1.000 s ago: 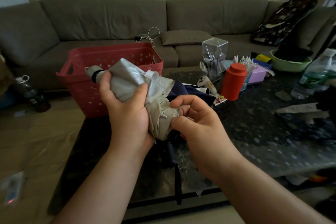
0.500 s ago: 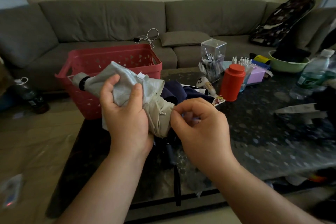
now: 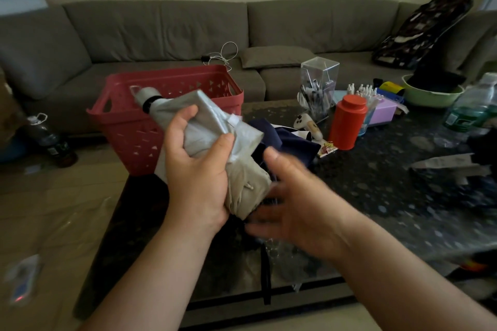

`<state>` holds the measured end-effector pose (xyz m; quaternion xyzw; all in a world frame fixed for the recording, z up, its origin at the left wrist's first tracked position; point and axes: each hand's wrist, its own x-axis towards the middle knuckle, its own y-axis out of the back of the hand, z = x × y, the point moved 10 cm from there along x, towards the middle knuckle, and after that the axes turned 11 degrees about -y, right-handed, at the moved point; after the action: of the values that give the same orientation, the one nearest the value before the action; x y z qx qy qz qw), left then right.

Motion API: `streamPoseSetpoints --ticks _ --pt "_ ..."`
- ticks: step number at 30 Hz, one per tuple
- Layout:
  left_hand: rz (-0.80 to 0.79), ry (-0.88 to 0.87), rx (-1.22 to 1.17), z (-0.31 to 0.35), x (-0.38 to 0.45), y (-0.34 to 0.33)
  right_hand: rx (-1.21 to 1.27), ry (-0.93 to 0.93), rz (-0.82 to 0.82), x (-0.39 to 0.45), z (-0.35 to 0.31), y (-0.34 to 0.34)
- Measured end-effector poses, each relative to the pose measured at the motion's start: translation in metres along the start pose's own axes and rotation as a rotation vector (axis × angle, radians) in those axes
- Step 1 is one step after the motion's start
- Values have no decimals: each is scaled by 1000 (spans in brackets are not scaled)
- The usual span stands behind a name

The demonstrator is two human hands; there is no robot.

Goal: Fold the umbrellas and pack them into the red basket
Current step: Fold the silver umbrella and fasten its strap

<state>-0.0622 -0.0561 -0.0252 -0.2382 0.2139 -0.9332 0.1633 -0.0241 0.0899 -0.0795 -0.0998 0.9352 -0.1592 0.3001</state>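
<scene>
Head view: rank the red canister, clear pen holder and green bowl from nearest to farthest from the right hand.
From the right hand:
1. Red canister, just beyond it on the table.
2. Clear pen holder, behind the canister.
3. Green bowl, far right.

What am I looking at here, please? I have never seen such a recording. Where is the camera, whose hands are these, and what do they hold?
There is no machine here. A person wears one camera on the head, and it looks forward and down at their own two hands. The left hand has its grip around a folded silver-grey umbrella. The right hand is open and blurred beside the umbrella's lower end. Behind them a red basket stands at the corner of a dark table. On the table there are also a dark blue cloth, a red canister and a clear pen holder. A grey sofa is behind.
</scene>
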Motion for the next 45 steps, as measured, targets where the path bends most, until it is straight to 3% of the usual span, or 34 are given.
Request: streamPoseSetpoints --ticks 2,3,8,13,18,21,22,25,26,28,31,35,37,42,45 --pt "-66 2 -23 0 -3 -10 -16 -171 -174 0 24 -20" --pt "-90 -5 -24 2 -3 -12 4 -172 -211 0 25 -23" --pt "-238 -21 -29 6 -2 -23 48 44 -189 -1 2 -11" --pt "-251 17 -44 -3 -6 -28 -128 419 88 -13 -28 9" --pt "-157 -36 23 -6 -18 -29 -637 917 629 -47 -48 9" --pt "-93 -86 28 3 -20 -25 -682 1016 624 -49 -46 2" --pt "-83 -98 30 6 -18 -22 -692 988 576 -46 -46 2" --pt "-67 -89 10 9 -13 -16 -562 703 223 -27 -45 7" --pt "-64 -84 10 9 -11 -13 -489 646 185 -27 -48 13" --pt "-61 -78 25 9 -8 -11 -412 654 305 -37 -64 35" --pt "-72 -52 25 6 -11 -14 -448 838 483 -61 -83 44" --pt "-112 65 -34 -6 -20 -23 -824 1125 498 -77 -86 9" --pt "-161 158 -69 -14 -27 -31 -855 1076 489 -68 -84 9" --pt "-217 305 -121 -29 -38 -41 -369 762 388 -49 -82 37" --pt "-248 388 -193 -33 -40 -46 -44 570 241 -34 -72 44"
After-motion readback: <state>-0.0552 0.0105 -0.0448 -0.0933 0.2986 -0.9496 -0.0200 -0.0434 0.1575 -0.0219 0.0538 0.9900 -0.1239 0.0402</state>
